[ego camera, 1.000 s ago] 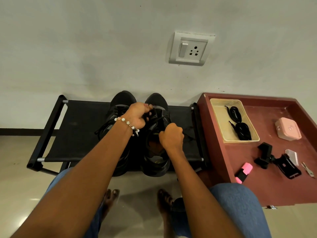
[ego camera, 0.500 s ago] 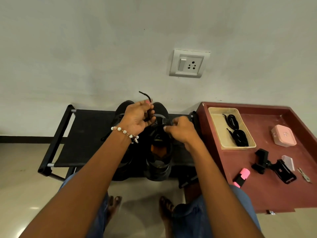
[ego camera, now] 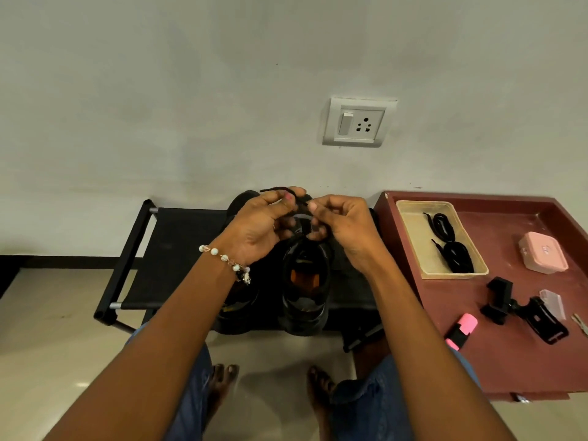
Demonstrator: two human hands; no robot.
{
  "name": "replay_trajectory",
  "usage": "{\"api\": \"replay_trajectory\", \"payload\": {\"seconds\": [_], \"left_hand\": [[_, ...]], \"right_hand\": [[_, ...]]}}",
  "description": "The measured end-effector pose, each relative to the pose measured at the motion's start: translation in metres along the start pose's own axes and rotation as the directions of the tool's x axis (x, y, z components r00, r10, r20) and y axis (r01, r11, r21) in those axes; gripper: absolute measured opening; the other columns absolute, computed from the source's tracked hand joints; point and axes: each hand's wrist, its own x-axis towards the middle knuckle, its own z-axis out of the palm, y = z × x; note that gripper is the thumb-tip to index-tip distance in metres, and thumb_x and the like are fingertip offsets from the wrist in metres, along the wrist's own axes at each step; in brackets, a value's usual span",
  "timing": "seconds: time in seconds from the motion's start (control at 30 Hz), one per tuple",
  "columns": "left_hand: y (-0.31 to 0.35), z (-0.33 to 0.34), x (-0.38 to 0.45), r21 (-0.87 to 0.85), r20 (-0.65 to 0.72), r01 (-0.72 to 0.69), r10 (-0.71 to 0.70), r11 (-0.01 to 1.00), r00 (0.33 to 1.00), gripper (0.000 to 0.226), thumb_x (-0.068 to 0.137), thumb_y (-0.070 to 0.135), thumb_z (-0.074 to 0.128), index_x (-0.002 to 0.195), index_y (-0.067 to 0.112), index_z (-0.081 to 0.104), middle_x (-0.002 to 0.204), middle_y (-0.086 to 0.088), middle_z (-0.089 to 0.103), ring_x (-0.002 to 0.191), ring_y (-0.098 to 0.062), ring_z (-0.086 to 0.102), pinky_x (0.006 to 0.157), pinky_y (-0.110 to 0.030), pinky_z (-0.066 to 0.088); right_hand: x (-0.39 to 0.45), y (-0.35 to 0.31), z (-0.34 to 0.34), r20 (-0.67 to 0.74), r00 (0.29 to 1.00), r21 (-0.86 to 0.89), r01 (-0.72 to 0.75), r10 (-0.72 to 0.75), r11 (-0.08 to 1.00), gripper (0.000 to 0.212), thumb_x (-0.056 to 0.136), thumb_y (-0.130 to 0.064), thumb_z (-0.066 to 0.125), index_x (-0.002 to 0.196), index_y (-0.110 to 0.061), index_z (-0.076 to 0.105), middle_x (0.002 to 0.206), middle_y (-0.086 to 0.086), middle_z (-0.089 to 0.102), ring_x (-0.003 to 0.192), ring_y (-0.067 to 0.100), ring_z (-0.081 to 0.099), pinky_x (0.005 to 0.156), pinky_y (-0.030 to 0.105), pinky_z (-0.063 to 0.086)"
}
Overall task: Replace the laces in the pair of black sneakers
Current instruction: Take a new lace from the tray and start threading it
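Two black sneakers stand side by side on a black fabric bench (ego camera: pixel 178 249). The right sneaker (ego camera: pixel 305 291) shows its opening and orange insole; the left sneaker (ego camera: pixel 238 307) is mostly hidden under my left forearm. Both hands are raised above the right sneaker's tongue. My left hand (ego camera: pixel 264 224) pinches a black lace (ego camera: pixel 276 190), whose tip pokes out to the left above my fingers. My right hand (ego camera: pixel 343 224) pinches the same lace close beside it, with a strand looped under its fingers.
A dark red table (ego camera: pixel 515 370) stands to the right. On it are a beige tray (ego camera: pixel 410 233) with coiled black laces (ego camera: pixel 451 246), a pink box (ego camera: pixel 542 252), a black phone clamp (ego camera: pixel 521 308) and a pink highlighter (ego camera: pixel 461 331). A wall socket (ego camera: pixel 358 122) is ahead.
Both hands rose from the right sneaker's eyelets and came together. The right hand moved up to the left hand and now pinches the lace too.
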Motion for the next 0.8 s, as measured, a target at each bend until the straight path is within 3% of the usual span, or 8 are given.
{"api": "replay_trajectory", "payload": {"seconds": [0.07,0.13,0.23,0.3,0.43,0.53,0.67,0.8], "left_hand": [[-0.003,-0.008,0.003,-0.05,0.11,0.068,-0.062,0.996,0.992,0.023,0.099,0.013,0.047,0.104,0.011,0.069,0.093,-0.007,0.07,0.078,-0.018,0.065,0.072,-0.029,0.054],[-0.005,-0.012,0.004,-0.074,0.187,0.114,-0.099,0.991,0.977,0.03,0.101,0.017,0.042,0.113,0.004,0.066,0.108,-0.014,0.07,0.096,-0.025,0.067,0.086,-0.031,0.054],[-0.005,-0.013,0.008,-0.138,0.237,0.179,-0.143,0.974,0.961,0.063,0.092,0.049,0.043,0.119,-0.005,0.061,0.119,-0.021,0.065,0.109,-0.029,0.064,0.094,-0.034,0.052],[-0.007,-0.012,0.012,-0.138,0.182,0.179,-0.153,0.974,0.971,0.062,0.088,0.051,0.048,0.109,-0.005,0.064,0.113,-0.022,0.067,0.102,-0.028,0.068,0.09,-0.033,0.055],[-0.016,-0.008,0.016,-0.019,0.073,0.144,-0.142,0.989,0.987,0.008,0.09,0.005,0.061,0.096,0.003,0.064,0.093,-0.019,0.071,0.082,-0.025,0.072,0.07,-0.027,0.06],[-0.017,-0.006,0.016,0.018,0.116,0.156,-0.157,0.988,0.981,0.018,0.09,-0.001,0.058,0.108,0.0,0.064,0.09,-0.017,0.071,0.079,-0.023,0.072,0.07,-0.026,0.06],[-0.012,-0.004,0.012,0.102,0.277,0.107,-0.132,0.989,0.952,0.022,0.094,0.001,0.052,0.111,-0.001,0.065,0.093,-0.013,0.071,0.083,-0.02,0.069,0.075,-0.025,0.058],[-0.009,0.001,0.011,-0.022,0.277,0.103,-0.093,0.994,0.956,0.023,0.093,-0.004,0.049,0.111,-0.002,0.064,0.086,-0.009,0.07,0.077,-0.017,0.068,0.07,-0.024,0.058]], "right_hand": [[0.008,0.002,-0.008,-0.048,0.996,-0.178,0.06,-0.07,0.982,0.011,0.094,-0.01,0.062,0.087,-0.009,0.071,0.064,-0.002,0.062,0.049,0.006,0.054,0.049,0.025,0.051],[0.016,0.005,-0.016,-0.045,0.982,-0.42,0.148,-0.183,0.895,0.012,0.093,-0.015,0.063,0.086,-0.016,0.073,0.071,-0.005,0.067,0.058,0.006,0.057,0.058,0.026,0.048],[0.022,0.007,-0.02,-0.015,0.964,-0.57,0.208,-0.264,0.795,0.013,0.094,-0.015,0.062,0.089,-0.014,0.073,0.083,-0.004,0.07,0.074,0.0,0.056,0.071,0.021,0.044],[0.023,0.007,-0.019,-0.018,0.957,-0.583,0.225,-0.289,0.781,0.012,0.094,-0.014,0.061,0.092,-0.011,0.073,0.089,-0.002,0.07,0.077,0.0,0.055,0.071,0.015,0.041],[0.022,0.007,-0.015,-0.006,0.936,-0.579,0.284,-0.353,0.764,0.011,0.093,-0.012,0.062,0.094,-0.01,0.073,0.09,-0.004,0.068,0.079,0.001,0.057,0.073,0.013,0.043],[0.024,0.008,-0.014,-0.007,0.927,-0.538,0.312,-0.375,0.783,0.011,0.092,-0.011,0.063,0.095,-0.011,0.074,0.089,-0.008,0.07,0.084,0.004,0.063,0.078,0.019,0.048],[0.025,0.011,-0.012,-0.036,0.933,-0.482,0.297,-0.357,0.825,0.012,0.092,-0.011,0.063,0.095,-0.015,0.074,0.087,-0.016,0.069,0.079,-0.002,0.062,0.078,0.021,0.051],[0.028,0.016,-0.011,-0.039,0.954,-0.449,0.248,-0.296,0.858,0.015,0.095,-0.013,0.06,0.096,-0.018,0.074,0.091,-0.01,0.072,0.09,0.007,0.067,0.086,0.031,0.054]]}}
